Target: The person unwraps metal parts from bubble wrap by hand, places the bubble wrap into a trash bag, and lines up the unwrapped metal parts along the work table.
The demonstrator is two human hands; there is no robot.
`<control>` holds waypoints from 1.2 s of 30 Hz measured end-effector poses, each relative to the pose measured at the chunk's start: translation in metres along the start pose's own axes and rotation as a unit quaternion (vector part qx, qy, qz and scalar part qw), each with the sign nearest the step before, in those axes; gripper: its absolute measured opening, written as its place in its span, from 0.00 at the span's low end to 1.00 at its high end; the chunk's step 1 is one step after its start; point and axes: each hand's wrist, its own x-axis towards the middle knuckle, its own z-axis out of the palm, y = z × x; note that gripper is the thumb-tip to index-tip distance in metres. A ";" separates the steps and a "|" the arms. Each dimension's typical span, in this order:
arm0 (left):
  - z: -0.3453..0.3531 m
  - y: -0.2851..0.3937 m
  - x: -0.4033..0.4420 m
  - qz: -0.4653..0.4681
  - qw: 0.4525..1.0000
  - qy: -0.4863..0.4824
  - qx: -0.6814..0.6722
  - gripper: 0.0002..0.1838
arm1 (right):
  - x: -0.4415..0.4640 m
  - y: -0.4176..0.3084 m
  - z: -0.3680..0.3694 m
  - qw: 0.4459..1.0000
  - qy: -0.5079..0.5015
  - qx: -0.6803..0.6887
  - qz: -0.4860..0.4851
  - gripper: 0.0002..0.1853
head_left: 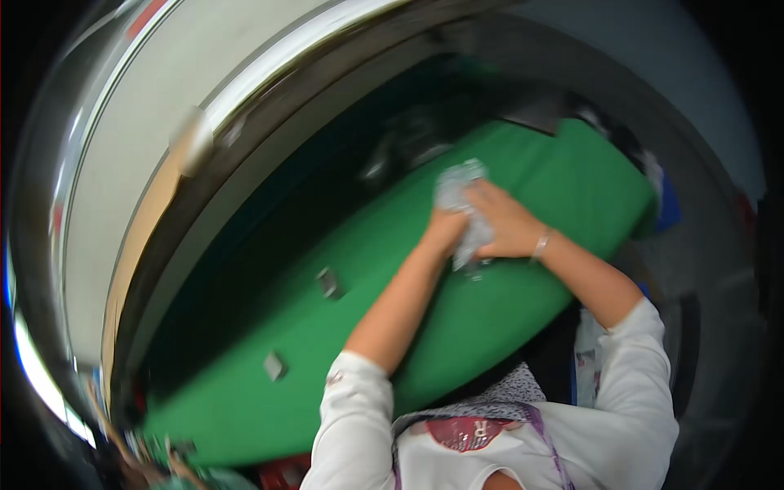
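Note:
Both hands are closed on a crumpled clear plastic bag (455, 188) over the green table surface (523, 282). The near side of the bag is gripped by my left hand (446, 229). My right hand (506, 222), with a bracelet at the wrist, holds the bag from the right side. Motion blurs the fingers, and what the bag contains, if anything, I cannot make out. To the left of my left forearm, two small grey blocks lie on the green surface: one block (329, 282) farther off and another block (275, 366) nearer the left end.
Dark, shiny plastic-like material (408, 143) lies along the shaded far side of the table. A dark flat item (535, 114) sits at the far right end. Something blue (668, 204) hangs beyond the right edge. Part of another person (147, 465) appears at the lower left.

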 end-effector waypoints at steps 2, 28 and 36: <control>0.020 0.009 0.016 -0.059 0.996 -0.064 0.020 0.28 | -0.009 0.032 0.003 0.991 0.121 0.048 0.017 0.41; 0.282 -0.146 0.416 -0.112 0.562 -0.334 0.749 0.32 | -0.038 0.585 -0.030 0.466 0.546 0.672 0.183 0.17; 0.307 -0.160 0.410 0.004 0.454 -0.538 0.710 0.15 | -0.067 0.575 -0.038 0.459 0.481 0.743 0.078 0.18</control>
